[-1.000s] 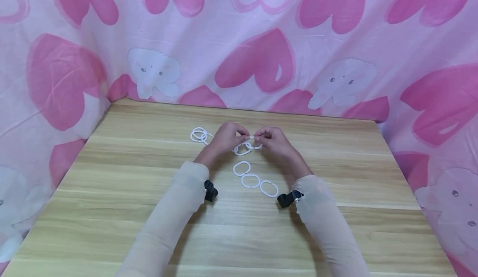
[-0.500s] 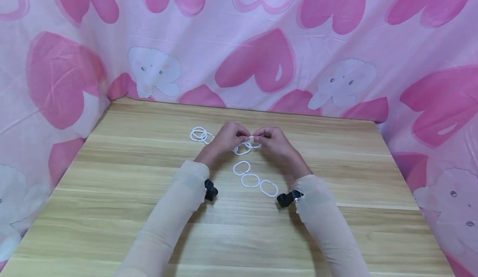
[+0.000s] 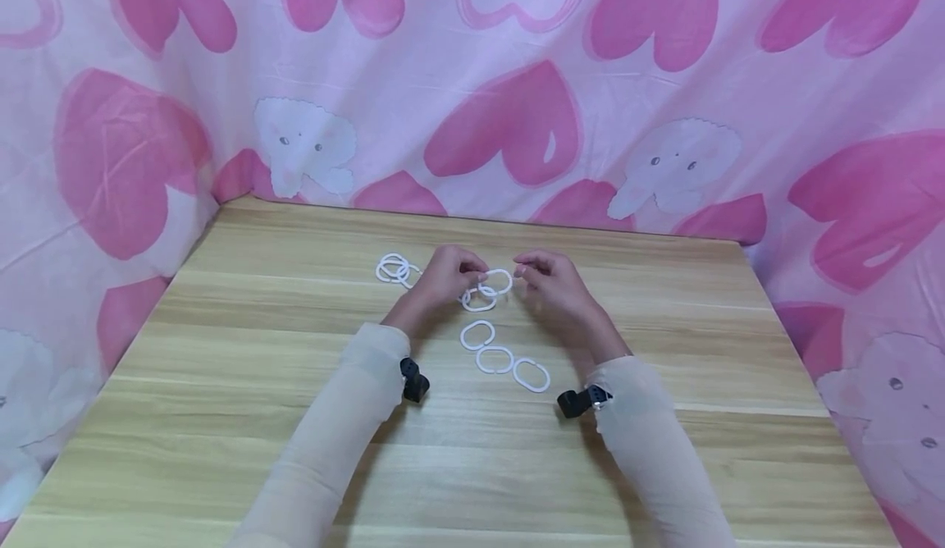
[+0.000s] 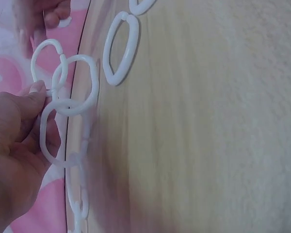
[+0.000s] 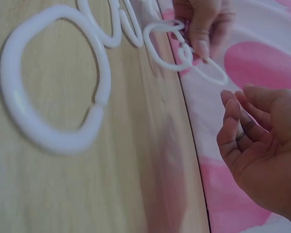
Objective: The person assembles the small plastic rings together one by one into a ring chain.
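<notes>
In the head view my left hand (image 3: 445,276) pinches the end link of a white plastic chain between thumb and fingers. This oval link (image 4: 33,63) stands up from the fingertips and is hooked through a second link (image 4: 94,87). More links (image 4: 42,131) hang below it past the palm in the left wrist view. The chain runs behind the left hand to a small cluster of links (image 3: 380,269) on its left. Just right of the held link, my right hand (image 5: 266,145) hovers with fingers loosely bent, nothing between them, its fingertips a short gap away.
Three loose white oval links lie in a slanting row nearer the person: a first link (image 3: 463,336), a middle link (image 3: 496,372) and a right-hand link (image 3: 549,378). The wooden table (image 3: 258,417) meets a pink heart-patterned curtain (image 3: 502,121) at its back edge.
My right hand has let go of the end link and drawn back to the right. The link, earlier held between both hands, now tilts up in the left hand alone.
</notes>
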`<state>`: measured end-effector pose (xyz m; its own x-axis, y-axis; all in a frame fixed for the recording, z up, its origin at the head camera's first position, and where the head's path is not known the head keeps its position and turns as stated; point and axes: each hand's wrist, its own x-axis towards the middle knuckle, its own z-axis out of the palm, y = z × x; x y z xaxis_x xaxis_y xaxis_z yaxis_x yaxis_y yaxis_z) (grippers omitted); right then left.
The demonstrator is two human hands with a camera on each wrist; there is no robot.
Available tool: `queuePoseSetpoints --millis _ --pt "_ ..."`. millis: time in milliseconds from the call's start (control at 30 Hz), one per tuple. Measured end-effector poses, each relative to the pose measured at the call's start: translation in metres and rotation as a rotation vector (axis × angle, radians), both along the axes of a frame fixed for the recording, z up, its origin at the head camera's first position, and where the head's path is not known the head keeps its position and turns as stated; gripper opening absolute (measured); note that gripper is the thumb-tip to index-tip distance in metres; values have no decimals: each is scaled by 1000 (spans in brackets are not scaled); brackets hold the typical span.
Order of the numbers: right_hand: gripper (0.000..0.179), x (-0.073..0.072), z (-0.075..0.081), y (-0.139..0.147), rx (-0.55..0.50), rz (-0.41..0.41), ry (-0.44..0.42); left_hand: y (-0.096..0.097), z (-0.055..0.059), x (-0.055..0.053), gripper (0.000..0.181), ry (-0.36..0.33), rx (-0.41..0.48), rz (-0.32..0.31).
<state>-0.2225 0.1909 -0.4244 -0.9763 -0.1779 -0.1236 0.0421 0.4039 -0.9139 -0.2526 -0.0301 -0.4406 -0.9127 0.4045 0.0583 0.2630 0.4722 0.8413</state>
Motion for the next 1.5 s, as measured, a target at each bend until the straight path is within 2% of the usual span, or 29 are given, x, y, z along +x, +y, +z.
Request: queuePoseSetpoints --millis 167,367,667,900,1033,1233,1500 --pt "26 11 -2 14 50 5 21 -3 -2 2 12 -66 36 53" --pt "16 22 -9 15 207 154 92 -4 -1 2 12 -103 57 82" --pt "8 30 -15 -1 320 358 183 -4 -4 1 12 -101 46 84" --pt "15 33 -17 -9 414 488 245 -8 -4 2 13 -112 48 97" --pt "18 33 -18 -11 447 557 244 -8 -5 2 13 -109 58 104" --pt "4 31 -21 -4 499 487 235 -6 -6 2 13 -108 71 103" --pt "12 28 -17 0 551 381 180 -8 -5 1 13 -129 59 115"
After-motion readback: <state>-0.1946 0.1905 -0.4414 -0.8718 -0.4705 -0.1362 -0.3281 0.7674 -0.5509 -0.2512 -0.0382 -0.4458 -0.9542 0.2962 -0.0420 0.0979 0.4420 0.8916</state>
